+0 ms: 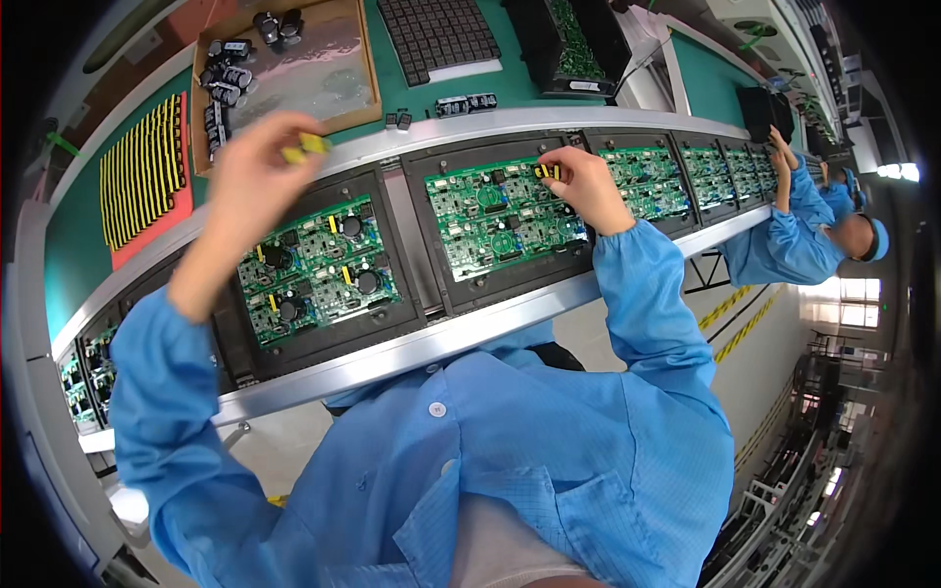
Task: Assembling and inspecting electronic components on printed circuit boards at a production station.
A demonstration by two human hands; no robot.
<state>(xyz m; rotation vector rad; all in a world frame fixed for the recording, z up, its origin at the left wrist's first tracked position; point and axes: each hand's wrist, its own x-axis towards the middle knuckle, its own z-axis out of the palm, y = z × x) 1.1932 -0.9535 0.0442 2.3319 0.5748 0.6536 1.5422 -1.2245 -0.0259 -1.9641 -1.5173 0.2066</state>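
Assembly line, one station — a person in a blue smock seated at the conveyor rail (470, 338)

- Step in hand, as I judge it: seating small yellow parts into green circuit boards carried in black trays
- Right hand (586, 186): over the upper right corner of the centre circuit board (500, 216), fingertips pinched narrow on a yellow component (549, 172) that sits at or just above the board surface; whether its leads are in the holes cannot be told
- Left hand (257, 167): raised above the rail near the cardboard box (294, 83), thumb and forefinger closed on another yellow component (306, 147), clear of any board
- Left circuit board (316, 269): already carries yellow parts and black round capacitors
- Next move, by my reading: press the right-hand part square and flush, then bring the left-hand part down to an open position — calls for lead alignment, light force
- Nearby: rack of yellow strips (142, 171) on the green counter (412, 93); a co-worker (814, 225) farther along the line
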